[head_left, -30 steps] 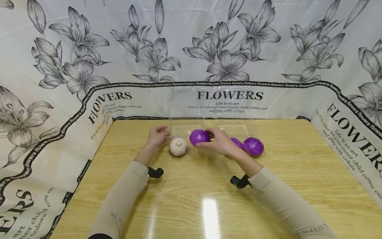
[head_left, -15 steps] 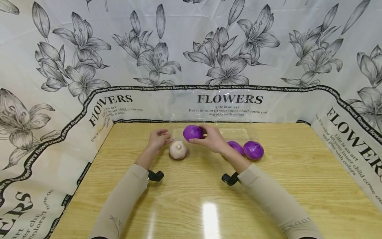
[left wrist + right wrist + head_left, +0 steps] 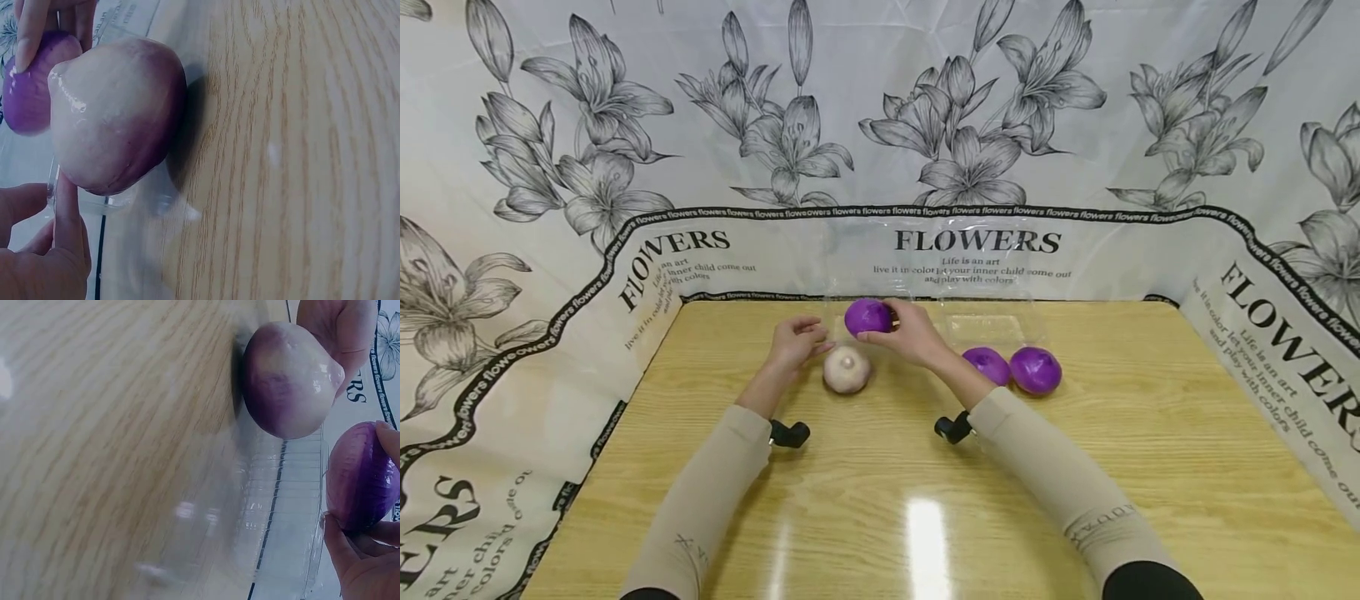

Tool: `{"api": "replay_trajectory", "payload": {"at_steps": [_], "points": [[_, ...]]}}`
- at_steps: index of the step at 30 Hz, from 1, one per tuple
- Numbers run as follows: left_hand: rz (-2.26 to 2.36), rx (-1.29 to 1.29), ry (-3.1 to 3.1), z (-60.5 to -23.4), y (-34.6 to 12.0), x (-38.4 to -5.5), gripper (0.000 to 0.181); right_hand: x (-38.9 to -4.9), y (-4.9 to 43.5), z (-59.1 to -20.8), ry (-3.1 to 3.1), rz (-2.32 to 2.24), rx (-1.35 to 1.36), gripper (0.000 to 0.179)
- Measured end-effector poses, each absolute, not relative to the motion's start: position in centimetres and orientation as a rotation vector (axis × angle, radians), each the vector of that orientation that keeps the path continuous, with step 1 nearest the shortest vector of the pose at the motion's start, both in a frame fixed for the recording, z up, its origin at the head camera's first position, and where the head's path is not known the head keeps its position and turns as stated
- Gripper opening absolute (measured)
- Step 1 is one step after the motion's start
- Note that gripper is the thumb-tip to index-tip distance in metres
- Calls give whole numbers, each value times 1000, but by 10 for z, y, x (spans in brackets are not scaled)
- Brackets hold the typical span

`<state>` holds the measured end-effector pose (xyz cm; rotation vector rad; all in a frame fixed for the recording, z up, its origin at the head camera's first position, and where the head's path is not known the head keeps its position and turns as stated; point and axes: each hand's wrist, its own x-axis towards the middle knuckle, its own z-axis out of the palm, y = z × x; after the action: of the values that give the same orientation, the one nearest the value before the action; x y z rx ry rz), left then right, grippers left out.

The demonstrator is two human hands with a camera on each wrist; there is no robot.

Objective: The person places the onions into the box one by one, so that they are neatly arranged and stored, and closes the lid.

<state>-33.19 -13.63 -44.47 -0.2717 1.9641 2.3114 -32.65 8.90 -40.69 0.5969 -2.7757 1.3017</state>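
My right hand (image 3: 910, 332) holds a purple onion (image 3: 867, 318) between thumb and fingers, raised at the back of the table. Below it in the head view lies a bulb, white on top and purple underneath, like a turnip (image 3: 847, 370). A clear plastic box (image 3: 294, 506) with its lid up stands behind this turnip, and the held onion overlaps it in the head view. At the box's left side my left hand (image 3: 797, 343) pinches the thin rim between thumb and fingers, shown in the left wrist view beneath the turnip.
Two more purple onions (image 3: 987, 367) lie side by side to the right. Behind them stands a second clear plastic box (image 3: 987, 327), lid up. A flower-printed cloth (image 3: 760, 250) walls in the wooden table (image 3: 850, 508) at the back and sides.
The right hand has carried the purple onion leftward and farther back, from right of the turnip to behind it. The left hand stays where it was.
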Motion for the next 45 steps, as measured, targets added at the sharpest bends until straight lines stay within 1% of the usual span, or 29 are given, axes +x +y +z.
{"api": "replay_trajectory", "payload": {"at_steps": [5, 18, 27, 32, 36, 45], "points": [[2289, -273, 1973, -442, -137, -329, 47, -334, 81, -411, -2800, 1233, 617, 71], [2283, -256, 1975, -444, -136, -325, 47, -344, 68, -418, -2840, 1279, 628, 74], [2280, -270, 1964, -446, -135, -323, 46, -351, 64, -426, -2868, 1291, 588, 75], [2289, -263, 1966, -445, -136, -324, 48, -359, 63, -425, -2887, 1313, 600, 71], [2289, -244, 1972, -443, -138, -326, 48, -365, 63, -422, -2919, 1238, 617, 69], [2281, -234, 1978, -443, -138, -328, 45, -371, 62, -420, -2959, 1187, 630, 69]]}}
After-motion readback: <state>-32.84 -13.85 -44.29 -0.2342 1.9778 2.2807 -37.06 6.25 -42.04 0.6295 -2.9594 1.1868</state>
